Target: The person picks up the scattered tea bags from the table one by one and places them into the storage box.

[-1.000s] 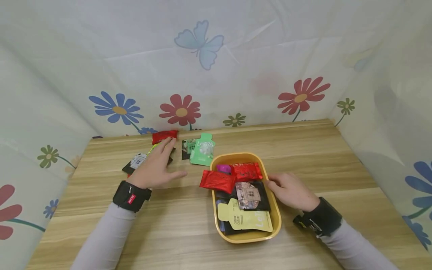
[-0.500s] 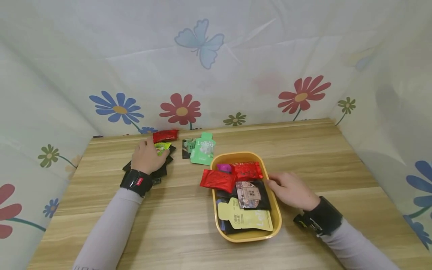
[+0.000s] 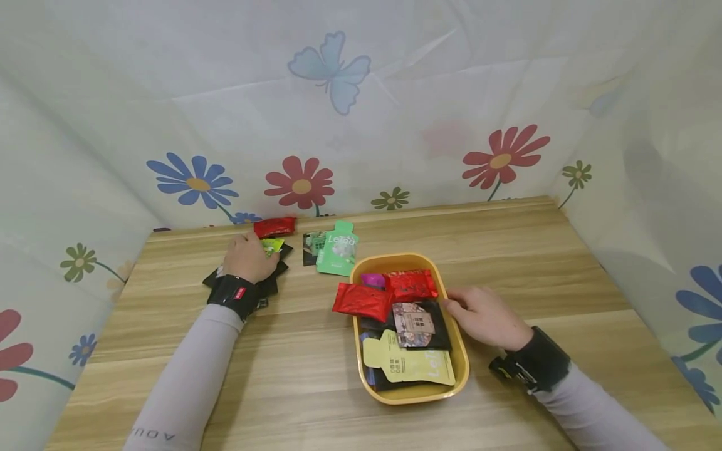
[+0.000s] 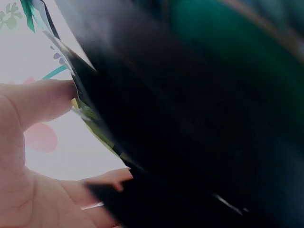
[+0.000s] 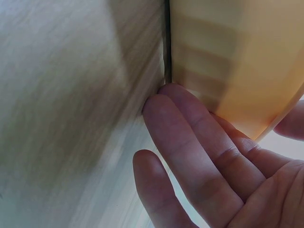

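At the far left of the table, my left hand (image 3: 250,257) bends over a small pile and pinches a yellow-green packet (image 3: 273,245) between thumb and fingers. Black packets (image 3: 269,287) lie under that hand; in the left wrist view they loom dark and blurred. A red packet (image 3: 274,226) lies just behind. My right hand (image 3: 487,318) rests against the outside of a yellow plastic basket (image 3: 464,369), its fingers nearly straight along the wall. Inside are a pale yellow pouch (image 3: 414,369), a black packet with a floral label (image 3: 414,326) and red packets (image 3: 413,284).
Between pile and basket lie a green pouch (image 3: 340,252) lettered LeTea and a small dark packet (image 3: 311,248). One red packet (image 3: 363,301) overhangs the basket's left rim. A flower-printed curtain (image 3: 350,144) borders the wooden table (image 3: 293,382) at the back and sides.
My left hand has moved from above the pile down onto it, and its fingers have curled in at the yellow-green packet. The right hand and basket have stayed put.
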The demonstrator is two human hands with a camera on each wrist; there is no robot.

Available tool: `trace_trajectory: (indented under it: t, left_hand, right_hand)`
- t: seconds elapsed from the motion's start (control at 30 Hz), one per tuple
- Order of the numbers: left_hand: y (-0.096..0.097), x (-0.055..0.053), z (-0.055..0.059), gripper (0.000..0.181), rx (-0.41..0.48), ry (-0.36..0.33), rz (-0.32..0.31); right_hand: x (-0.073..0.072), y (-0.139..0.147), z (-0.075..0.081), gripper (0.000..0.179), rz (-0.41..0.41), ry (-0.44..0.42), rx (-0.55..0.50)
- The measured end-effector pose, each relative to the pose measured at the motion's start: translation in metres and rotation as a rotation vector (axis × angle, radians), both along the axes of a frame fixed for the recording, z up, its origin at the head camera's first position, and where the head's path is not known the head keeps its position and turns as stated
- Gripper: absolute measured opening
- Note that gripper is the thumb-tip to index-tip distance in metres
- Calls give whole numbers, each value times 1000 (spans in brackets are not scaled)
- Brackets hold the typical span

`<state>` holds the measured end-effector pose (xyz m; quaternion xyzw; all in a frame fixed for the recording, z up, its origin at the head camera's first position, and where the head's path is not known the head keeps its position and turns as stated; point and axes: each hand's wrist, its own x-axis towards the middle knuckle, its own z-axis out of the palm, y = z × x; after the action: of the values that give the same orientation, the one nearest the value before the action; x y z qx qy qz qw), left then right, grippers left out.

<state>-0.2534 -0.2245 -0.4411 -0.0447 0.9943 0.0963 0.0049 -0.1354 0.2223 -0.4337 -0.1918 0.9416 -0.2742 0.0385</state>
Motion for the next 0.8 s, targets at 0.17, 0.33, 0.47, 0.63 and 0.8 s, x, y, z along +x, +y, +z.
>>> trace_trajectory:
  t: [0.17, 0.33, 0.47, 0.63, 0.8]
  left_hand:
    - [0, 6, 4, 75, -47, 26, -19]
    - [8, 20, 18, 69, -42, 116, -46]
    - [21, 34, 33, 64, -14, 228, -138]
    - [53, 60, 57, 66, 81, 323, -311]
    - [90, 90, 69, 66, 138, 395, -533]
  right_hand:
    - [0, 0, 0, 29, 4, -11, -5]
    - [-1, 0, -1, 29, 9, -4, -11]
    - [-1, 1, -1, 29, 8, -7, -10]
    - [-1, 1, 1, 27, 4, -5, -5]
    - [0, 0, 0, 26, 6, 7, 7]
